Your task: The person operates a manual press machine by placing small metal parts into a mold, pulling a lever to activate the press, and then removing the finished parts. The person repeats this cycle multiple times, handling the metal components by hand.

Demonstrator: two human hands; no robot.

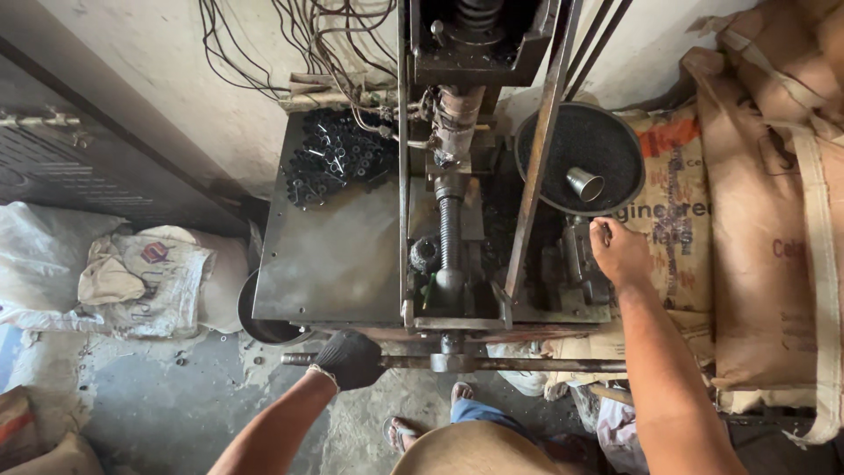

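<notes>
The person stands at a small hand-worked press, its grey steel table (334,255) grimy and scuffed. The left hand (350,359), in a dark knit glove, is closed around the long horizontal handle bar (492,362) that runs along the near edge of the table, gripping it left of its hub. The bare right hand (621,253) reaches to the right side of the machine, fingers curled down onto a dark metal block (576,259) there; whether it pinches a small piece cannot be told. Just beyond that hand, off the table's far right corner, sits a round black pan (563,145) of dark powder with a small shiny metal cup (585,184) lying in it. At the far left corner of the table lies a heap of short black tubular pieces (338,157), which look like pressed output, so a fair batch seems done; the pan is well filled, which suggests more is left to press. In the middle stands the vertical screw spindle (449,233), dull and oily, under the dark press head. Sacks (765,220) are stacked to the right.
</notes>
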